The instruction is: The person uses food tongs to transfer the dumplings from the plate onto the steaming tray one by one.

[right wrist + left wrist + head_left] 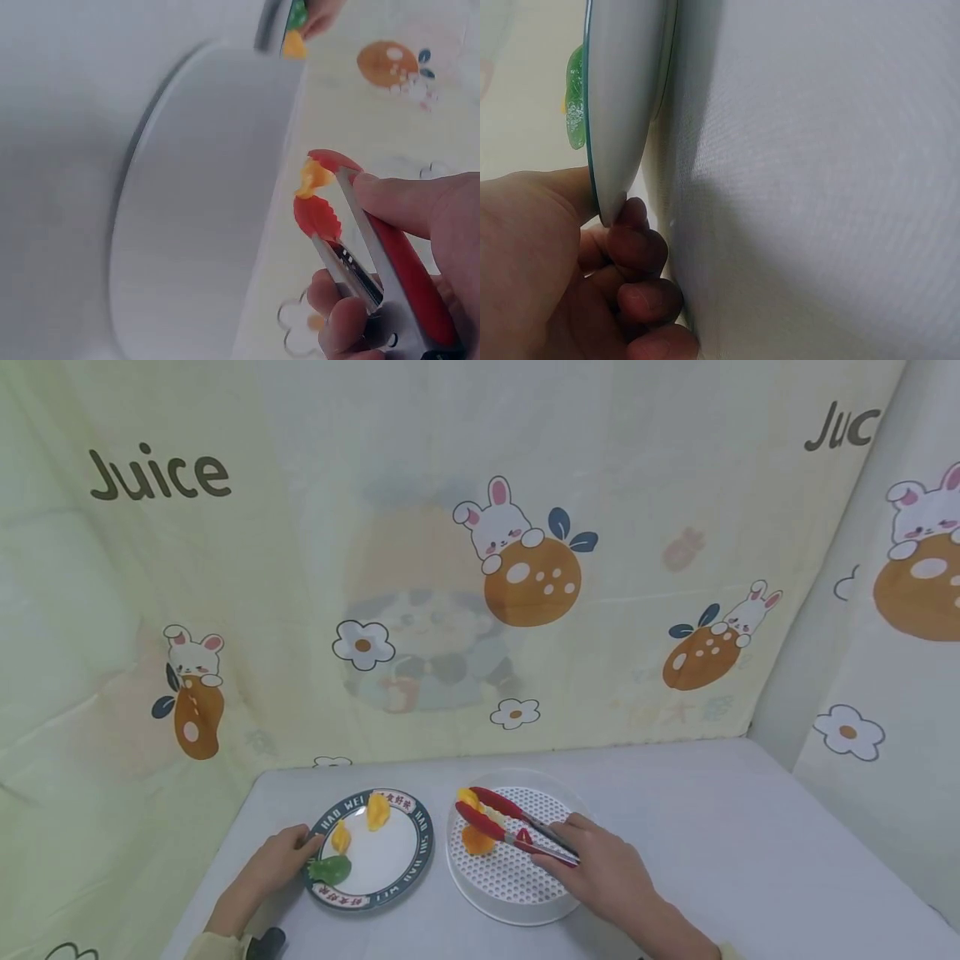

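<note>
My left hand (pixel 273 864) pinches the left rim of a white plate (pixel 386 864) with a dark patterned border, thumb above and curled fingers below. On the plate lie a green leaf-like piece (pixel 330 869) and two yellow pieces (pixel 378 811). Red-tipped metal tongs (pixel 478 820) are gripped in my right hand (pixel 603 870) over a white round perforated strainer (pixel 517 881). Between the tong tips sits a yellow piece (pixel 315 177). An orange piece (pixel 477 841) lies in the strainer just under the tongs, with a small red piece (pixel 524 837) partly hidden behind them.
Plate and strainer stand side by side on a white table (pixel 720 835). A printed curtain (pixel 420 710) with rabbits and fruit hangs along the table's back edge, and another printed sheet (pixel 862 802) hangs at the right.
</note>
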Demonstrator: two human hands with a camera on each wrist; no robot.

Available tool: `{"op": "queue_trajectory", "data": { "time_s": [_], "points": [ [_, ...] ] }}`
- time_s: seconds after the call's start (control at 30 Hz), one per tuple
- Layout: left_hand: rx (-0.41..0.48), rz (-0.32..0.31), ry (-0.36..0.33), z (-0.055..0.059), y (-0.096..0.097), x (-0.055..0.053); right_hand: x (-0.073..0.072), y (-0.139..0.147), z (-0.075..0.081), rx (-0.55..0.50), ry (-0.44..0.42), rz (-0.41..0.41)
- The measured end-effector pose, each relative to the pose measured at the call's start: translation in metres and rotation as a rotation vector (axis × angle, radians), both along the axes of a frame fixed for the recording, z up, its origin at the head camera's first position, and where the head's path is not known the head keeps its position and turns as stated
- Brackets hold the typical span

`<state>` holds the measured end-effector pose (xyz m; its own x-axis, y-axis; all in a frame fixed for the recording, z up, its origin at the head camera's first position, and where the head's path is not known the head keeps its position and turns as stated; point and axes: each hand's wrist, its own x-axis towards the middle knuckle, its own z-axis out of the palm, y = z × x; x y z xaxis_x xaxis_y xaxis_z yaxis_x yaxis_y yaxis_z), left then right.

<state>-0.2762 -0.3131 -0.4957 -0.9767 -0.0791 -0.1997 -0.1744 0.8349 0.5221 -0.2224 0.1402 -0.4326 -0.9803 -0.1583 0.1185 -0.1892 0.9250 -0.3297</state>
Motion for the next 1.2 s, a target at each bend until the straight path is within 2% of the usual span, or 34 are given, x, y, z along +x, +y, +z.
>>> {"op": "queue_trajectory", "data": {
  "time_s": [0.23,0.4,0.6,0.97,1.2],
  "points": [
    [-0.011,-0.01,0.002,0.001,-0.001,0.001,-0.009,0.024,-0.001,0.021,-0.002,-0.034],
    [-0.014,-0.005,-0.007,0.003,0.001,0.002,-0.013,0.032,-0.002,0.041,-0.053,-0.051],
    [-0.013,0.007,-0.016,0.005,0.003,0.002,-0.014,0.033,-0.001,0.06,-0.073,-0.052],
    [-0.019,0.005,-0.003,0.0,0.0,0.001,-0.013,0.034,0.004,0.049,-0.122,-0.084],
    [-0.016,0.003,-0.008,0.0,0.001,0.0,-0.011,0.023,0.01,-0.04,-0.194,-0.09]
  ]
}}
